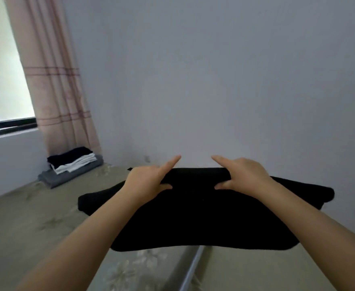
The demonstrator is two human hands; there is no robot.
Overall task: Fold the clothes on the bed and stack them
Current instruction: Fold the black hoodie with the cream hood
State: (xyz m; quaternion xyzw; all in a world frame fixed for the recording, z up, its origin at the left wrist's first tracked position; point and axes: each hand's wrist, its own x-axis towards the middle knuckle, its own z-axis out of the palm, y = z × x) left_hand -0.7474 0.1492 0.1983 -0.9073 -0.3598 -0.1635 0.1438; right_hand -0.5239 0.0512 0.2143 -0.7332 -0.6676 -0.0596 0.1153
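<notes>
A black garment [193,215] lies spread across the middle of the bed [36,223], its sleeves reaching out left and right. Its far edge is lifted into a fold. My left hand [149,179] grips that fold left of centre, thumb on the near side and index finger pointing forward. My right hand [241,175] grips the same fold right of centre in a mirrored pose. A stack of folded clothes [73,164], black on white on grey, sits at the far left corner of the bed.
A bare wall runs along the bed's far side. A pink curtain [54,85] and a window [2,66] stand at the back left. The bed cover is beige with a flower print. A seam or rail [191,269] runs down the near part of the bed.
</notes>
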